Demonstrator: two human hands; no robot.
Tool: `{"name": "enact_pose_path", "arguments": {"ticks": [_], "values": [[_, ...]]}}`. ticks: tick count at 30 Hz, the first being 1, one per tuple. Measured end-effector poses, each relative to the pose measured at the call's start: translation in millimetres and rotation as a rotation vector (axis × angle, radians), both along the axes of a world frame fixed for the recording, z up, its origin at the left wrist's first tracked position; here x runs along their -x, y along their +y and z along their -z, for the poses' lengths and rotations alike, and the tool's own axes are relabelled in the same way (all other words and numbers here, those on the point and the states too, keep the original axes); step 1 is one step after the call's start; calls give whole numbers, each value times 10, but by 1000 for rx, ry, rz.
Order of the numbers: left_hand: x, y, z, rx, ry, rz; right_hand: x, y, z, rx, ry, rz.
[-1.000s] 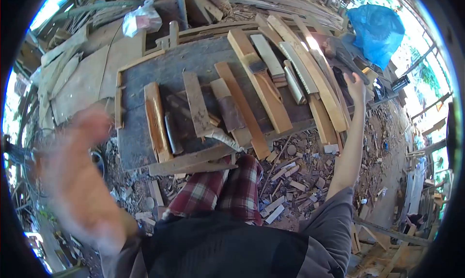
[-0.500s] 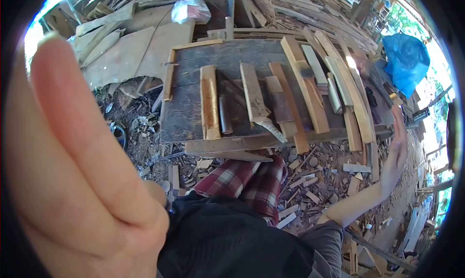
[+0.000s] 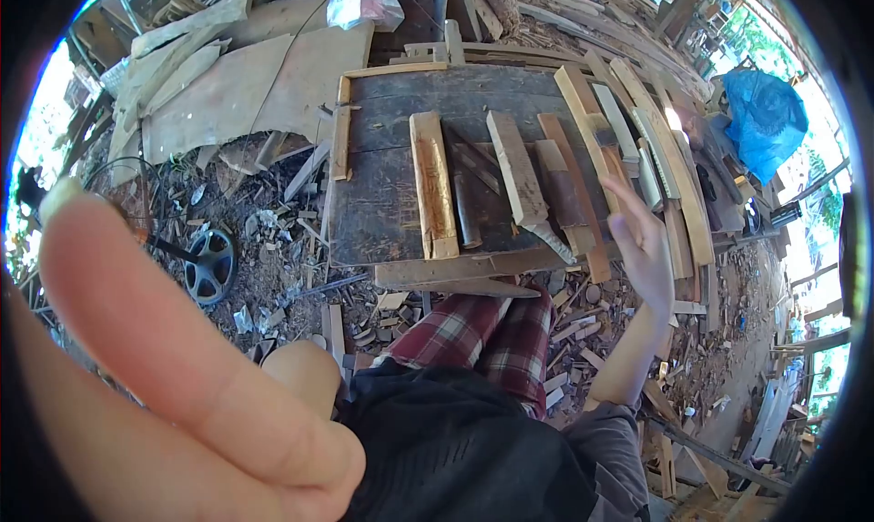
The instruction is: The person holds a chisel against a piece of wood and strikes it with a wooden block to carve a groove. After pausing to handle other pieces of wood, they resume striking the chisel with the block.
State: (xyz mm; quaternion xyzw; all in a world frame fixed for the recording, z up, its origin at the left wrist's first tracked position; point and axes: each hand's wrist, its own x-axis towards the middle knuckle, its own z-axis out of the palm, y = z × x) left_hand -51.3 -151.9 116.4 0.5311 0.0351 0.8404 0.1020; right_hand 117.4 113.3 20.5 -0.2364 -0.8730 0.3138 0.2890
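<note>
Head view: a dark wooden table (image 3: 378, 185) bears separate wood pieces, including a grooved block (image 3: 432, 185) and a reddish-brown strip (image 3: 583, 194). Stage shown: pieces laid out, none visibly grasped; lifting one would require fingers closed around it. Beyond the table's right side, a blue plastic bag (image 3: 765, 121), contents not discernible. Left hand (image 3: 200, 385), close to the lens, one finger extended, overall spread undeterminable; right hand (image 3: 645, 249), fingers extended and apart, near the strip, contact unclear. Smallest, a translucent bag (image 3: 364, 5) encloses something pinkish.
</note>
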Motion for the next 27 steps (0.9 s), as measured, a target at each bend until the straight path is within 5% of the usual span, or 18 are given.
{"name": "enact_pose_path", "arguments": {"ticks": [3, 10, 14, 15, 18, 23, 27], "values": [[89, -37, 20, -9, -20, 21, 368, 9, 106, 131, -136, -30], [333, -1, 199, 61, -105, -178, 1086, 143, 891, -129, -324, 268], [828, 520, 1107, 775, 620, -746, 1276, 136, 1098, -227, -475, 415], [859, 748, 1412, 960, 753, -611, 1292, 106, 1119, -247, -499, 448], [745, 1107, 2390, 989, 1143, -862, 1306, 135, 1290, -343, -395, 523], [582, 1326, 2464, 1050, 1277, -1004, 1200, 23, 1299, -312, -191, 544], [484, 1354, 2390, 1182, 1452, -919, 933, -194, 1385, -65, 350, 418]]}}
